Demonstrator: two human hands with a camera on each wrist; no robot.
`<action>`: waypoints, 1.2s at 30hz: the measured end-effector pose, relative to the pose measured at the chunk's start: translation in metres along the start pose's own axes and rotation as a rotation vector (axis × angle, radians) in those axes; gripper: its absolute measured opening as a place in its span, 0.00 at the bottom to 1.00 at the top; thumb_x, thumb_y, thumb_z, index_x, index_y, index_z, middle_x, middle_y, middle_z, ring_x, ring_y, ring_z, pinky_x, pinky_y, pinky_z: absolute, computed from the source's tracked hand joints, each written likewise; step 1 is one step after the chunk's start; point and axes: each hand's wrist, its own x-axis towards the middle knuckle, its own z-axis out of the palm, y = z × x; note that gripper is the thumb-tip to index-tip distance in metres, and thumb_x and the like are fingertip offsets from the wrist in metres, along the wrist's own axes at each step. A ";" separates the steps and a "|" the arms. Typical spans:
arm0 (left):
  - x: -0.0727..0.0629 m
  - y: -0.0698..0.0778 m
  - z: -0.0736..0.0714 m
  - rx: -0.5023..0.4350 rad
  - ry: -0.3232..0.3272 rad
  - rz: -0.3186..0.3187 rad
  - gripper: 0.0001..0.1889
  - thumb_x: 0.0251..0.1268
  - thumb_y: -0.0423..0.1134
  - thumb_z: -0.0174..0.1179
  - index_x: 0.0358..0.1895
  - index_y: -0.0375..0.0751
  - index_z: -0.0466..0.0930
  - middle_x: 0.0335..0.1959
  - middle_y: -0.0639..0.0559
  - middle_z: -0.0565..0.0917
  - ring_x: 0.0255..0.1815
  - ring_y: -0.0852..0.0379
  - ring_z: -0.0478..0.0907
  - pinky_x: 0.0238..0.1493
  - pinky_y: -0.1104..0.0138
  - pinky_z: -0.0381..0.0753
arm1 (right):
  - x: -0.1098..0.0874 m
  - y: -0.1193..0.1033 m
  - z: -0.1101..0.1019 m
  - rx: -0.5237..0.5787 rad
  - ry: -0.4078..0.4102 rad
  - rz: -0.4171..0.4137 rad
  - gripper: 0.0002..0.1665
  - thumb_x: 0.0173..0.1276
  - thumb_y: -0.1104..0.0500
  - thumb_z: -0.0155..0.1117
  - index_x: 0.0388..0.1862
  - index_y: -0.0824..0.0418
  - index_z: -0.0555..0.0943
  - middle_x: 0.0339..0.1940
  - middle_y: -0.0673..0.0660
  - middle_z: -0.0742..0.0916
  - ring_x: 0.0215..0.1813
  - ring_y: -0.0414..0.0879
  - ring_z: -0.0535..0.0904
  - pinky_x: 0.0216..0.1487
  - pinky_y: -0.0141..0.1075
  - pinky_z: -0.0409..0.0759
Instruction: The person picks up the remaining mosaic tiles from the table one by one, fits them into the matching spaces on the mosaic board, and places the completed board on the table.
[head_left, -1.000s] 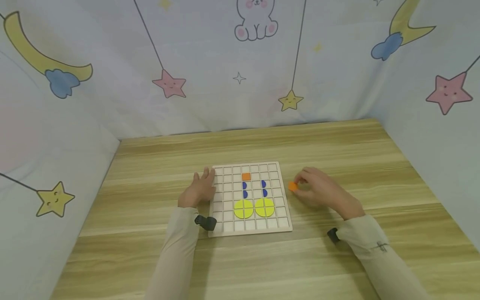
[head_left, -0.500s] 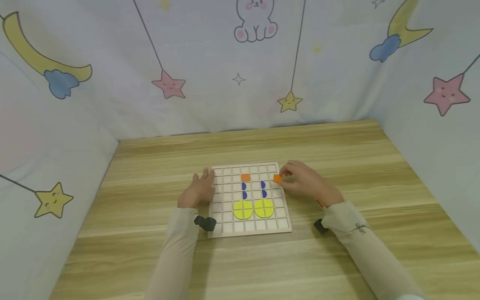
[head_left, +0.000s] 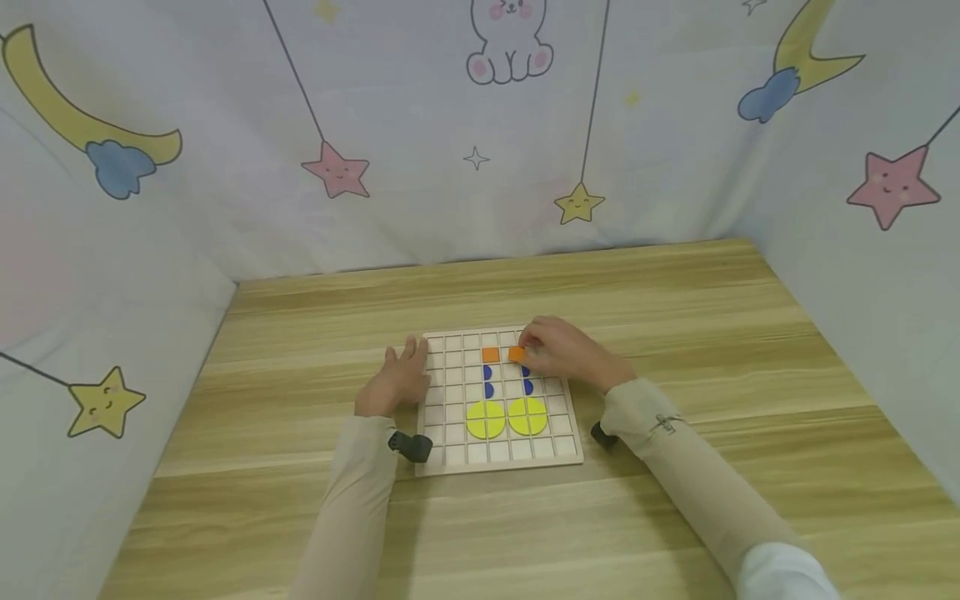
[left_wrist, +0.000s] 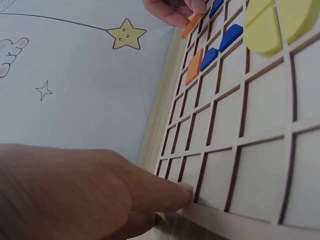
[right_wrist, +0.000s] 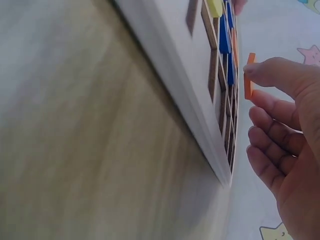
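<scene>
A pale wooden grid board [head_left: 442,467] lies on the table. My right hand [head_left: 566,348] pinches an orange square tile [head_left: 517,354] between thumb and index finger, just over the board's upper rows; in the right wrist view this tile [right_wrist: 249,77] stands on edge in the pinch. My left hand [head_left: 393,383] rests at the board's left edge, and in the left wrist view its thumb [left_wrist: 172,196] touches the rim. Set in the grid are another orange square [head_left: 491,355], blue half-round pieces [head_left: 489,390] in two columns, and two yellow circles [head_left: 486,419] made of quarter pieces.
The wood-grain table [head_left: 300,317] spreads around the board on all sides. A white cloth backdrop [head_left: 420,100] printed with stars and moons stands behind and at both sides. Dark wrist cameras [head_left: 411,447] are strapped at both cuffs.
My right hand has carried the orange square tile leftward from the table right of the board to over its upper rows. The left hand has stayed at the left edge.
</scene>
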 end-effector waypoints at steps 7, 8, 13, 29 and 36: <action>0.001 -0.001 0.001 0.014 0.001 0.014 0.34 0.75 0.37 0.40 0.76 0.32 0.35 0.76 0.31 0.34 0.73 0.23 0.31 0.73 0.39 0.39 | 0.013 -0.006 0.000 -0.041 -0.056 0.013 0.11 0.66 0.51 0.63 0.43 0.55 0.82 0.40 0.48 0.80 0.44 0.44 0.74 0.49 0.38 0.77; 0.001 0.000 0.001 0.015 0.000 0.015 0.34 0.75 0.37 0.40 0.76 0.32 0.35 0.76 0.31 0.34 0.73 0.23 0.31 0.73 0.39 0.39 | 0.014 -0.007 -0.001 -0.053 -0.062 0.007 0.11 0.66 0.51 0.63 0.43 0.55 0.82 0.41 0.49 0.80 0.44 0.44 0.74 0.49 0.39 0.77; 0.002 0.000 0.000 -0.019 -0.016 0.005 0.34 0.75 0.36 0.40 0.76 0.34 0.34 0.77 0.33 0.32 0.74 0.25 0.28 0.73 0.39 0.37 | 0.016 -0.009 -0.003 -0.079 -0.076 0.005 0.10 0.66 0.53 0.63 0.42 0.55 0.82 0.41 0.50 0.81 0.45 0.45 0.74 0.51 0.39 0.76; -0.002 0.001 0.000 -0.008 -0.005 0.011 0.34 0.75 0.37 0.41 0.76 0.32 0.35 0.76 0.32 0.34 0.73 0.25 0.29 0.74 0.41 0.36 | 0.011 -0.005 -0.011 -0.031 -0.069 0.047 0.12 0.68 0.53 0.61 0.45 0.55 0.84 0.42 0.50 0.82 0.45 0.45 0.76 0.50 0.40 0.77; -0.001 0.000 -0.001 -0.016 -0.001 0.013 0.34 0.75 0.36 0.40 0.76 0.31 0.35 0.76 0.32 0.34 0.73 0.25 0.29 0.74 0.42 0.34 | -0.007 0.005 -0.022 0.005 -0.018 0.084 0.12 0.69 0.53 0.59 0.45 0.57 0.84 0.41 0.52 0.82 0.43 0.46 0.76 0.47 0.40 0.78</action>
